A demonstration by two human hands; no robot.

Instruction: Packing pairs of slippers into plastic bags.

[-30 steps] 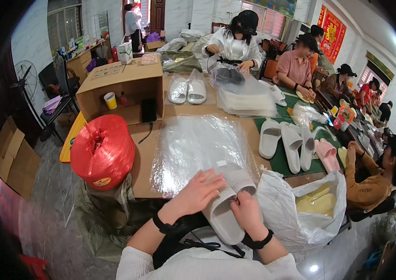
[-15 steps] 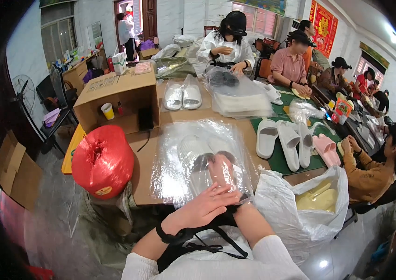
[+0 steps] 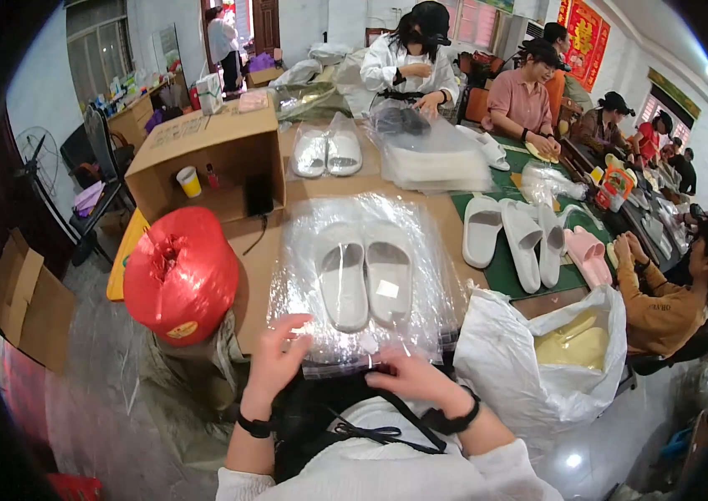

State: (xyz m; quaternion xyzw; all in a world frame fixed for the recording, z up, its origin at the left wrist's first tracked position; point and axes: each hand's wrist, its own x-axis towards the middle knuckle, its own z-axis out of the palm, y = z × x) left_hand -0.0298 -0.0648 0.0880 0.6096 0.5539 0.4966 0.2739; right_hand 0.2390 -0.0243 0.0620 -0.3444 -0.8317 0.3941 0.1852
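Grey slippers point(image 3: 375, 282) lie paired inside a clear bag point(image 3: 341, 346) on the table point(image 3: 255, 259), the bag's near end seemingly not yet sealed, left hand point(image 3: 279, 359) loosely spread, right hand point(image 3: 414, 373) at that end, grip unclear.

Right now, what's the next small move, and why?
Probably pull the clear bag's near edge flat and close it: the grey slippers lie under its film, short of that edge; the right hand is at it, and the left hand, fingers apart, is by the bag's left side.
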